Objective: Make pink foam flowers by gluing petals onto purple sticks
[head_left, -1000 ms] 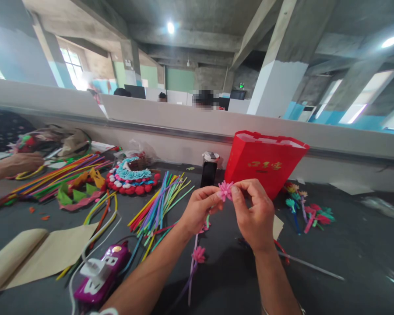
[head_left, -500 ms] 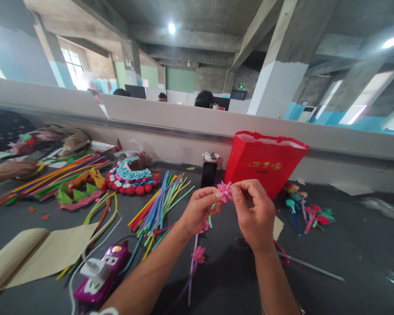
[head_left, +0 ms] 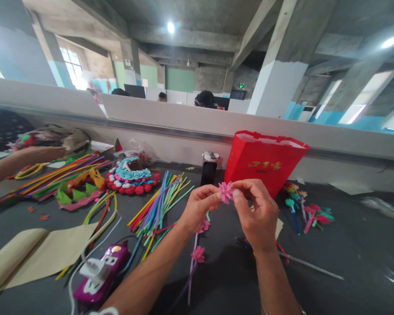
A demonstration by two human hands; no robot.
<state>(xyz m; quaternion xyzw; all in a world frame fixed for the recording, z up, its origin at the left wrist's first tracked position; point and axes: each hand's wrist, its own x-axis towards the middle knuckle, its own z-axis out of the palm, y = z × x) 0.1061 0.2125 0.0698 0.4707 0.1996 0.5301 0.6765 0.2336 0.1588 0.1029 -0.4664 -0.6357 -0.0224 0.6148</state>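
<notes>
A pink pipe-cleaner flower [head_left: 226, 192] is pinched between my two hands in front of the black bottle. My left hand [head_left: 200, 208] grips it from the left, with a bit of pale green stem showing below the fingers. From the right, my right hand [head_left: 255, 210] has thumb and forefinger closed on its petals. Below my hands, another pink flower [head_left: 198, 254] lies on the dark table by a lilac pipe cleaner [head_left: 190, 282].
A bundle of coloured pipe cleaners [head_left: 162, 205] lies left of my hands, near a purple power strip [head_left: 101, 273]. Behind stand a bottle [head_left: 209, 169] and a red paper bag [head_left: 264, 162]. Finished flowers [head_left: 317, 216] lie right. At far left reaches another person's arm [head_left: 22, 159].
The pink flower has shifted slightly to the right and turned a little in my fingers. At the far left, the other person's hand has moved right and away.
</notes>
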